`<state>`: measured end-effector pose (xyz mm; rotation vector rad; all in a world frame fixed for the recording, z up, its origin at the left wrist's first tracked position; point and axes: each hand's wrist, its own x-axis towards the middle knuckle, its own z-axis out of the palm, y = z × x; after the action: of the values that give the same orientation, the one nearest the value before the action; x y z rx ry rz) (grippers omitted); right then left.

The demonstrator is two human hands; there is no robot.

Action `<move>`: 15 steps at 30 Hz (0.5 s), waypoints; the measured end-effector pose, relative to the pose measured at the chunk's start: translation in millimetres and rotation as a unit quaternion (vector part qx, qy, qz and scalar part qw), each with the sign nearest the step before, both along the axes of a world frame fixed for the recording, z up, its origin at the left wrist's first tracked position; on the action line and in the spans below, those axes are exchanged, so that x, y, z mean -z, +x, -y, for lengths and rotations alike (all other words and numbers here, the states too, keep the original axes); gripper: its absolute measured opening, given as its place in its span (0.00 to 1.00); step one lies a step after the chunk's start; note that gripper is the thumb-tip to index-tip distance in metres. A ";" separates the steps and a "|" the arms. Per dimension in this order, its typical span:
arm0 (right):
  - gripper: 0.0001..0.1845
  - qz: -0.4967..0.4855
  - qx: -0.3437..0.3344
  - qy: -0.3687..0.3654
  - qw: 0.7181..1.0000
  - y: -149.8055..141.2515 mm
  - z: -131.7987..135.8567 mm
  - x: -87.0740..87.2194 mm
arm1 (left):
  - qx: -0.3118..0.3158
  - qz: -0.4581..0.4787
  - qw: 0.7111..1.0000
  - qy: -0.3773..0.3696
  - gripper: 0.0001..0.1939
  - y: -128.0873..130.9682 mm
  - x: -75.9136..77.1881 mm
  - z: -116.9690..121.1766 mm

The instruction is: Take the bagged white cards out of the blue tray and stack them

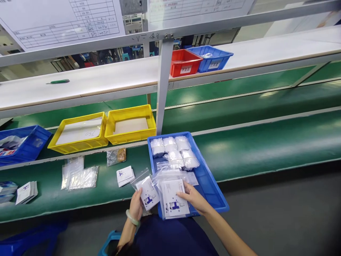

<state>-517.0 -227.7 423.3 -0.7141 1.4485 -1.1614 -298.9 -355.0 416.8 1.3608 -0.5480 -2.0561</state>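
Observation:
My left hand (136,205) is closed on a clear zip bag (148,193) with a white printed card in it. Over the near end of a blue tray (213,185), my right hand (194,197) grips bagged booklets (173,209) with a blue picture on the front; how many are in the stack I cannot tell. Banded bundles of clear bags (174,159) fill the far part of the tray. A small pile of white printed cards (125,175) lies on the green bench to the left of the tray.
Loose clear bags (82,177), a bag with brown contents (122,155) and another card stack (27,192) lie leftward. Behind stand yellow bins (80,142) and a blue bin (29,153). A metal post (163,85) rises behind the tray; the shelf holds red (183,57) and blue boxes (213,53).

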 end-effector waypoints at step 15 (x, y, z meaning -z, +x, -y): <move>0.25 -0.206 0.099 0.275 0.934 -54.0 19.6 81.6 | -0.012 -0.018 1.000 0.022 0.24 42.7 -3.3 -14.8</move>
<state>-571.0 -247.2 341.7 -0.4317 2.1242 -0.7065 -256.2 -340.1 420.2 1.3462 -0.4714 -2.0805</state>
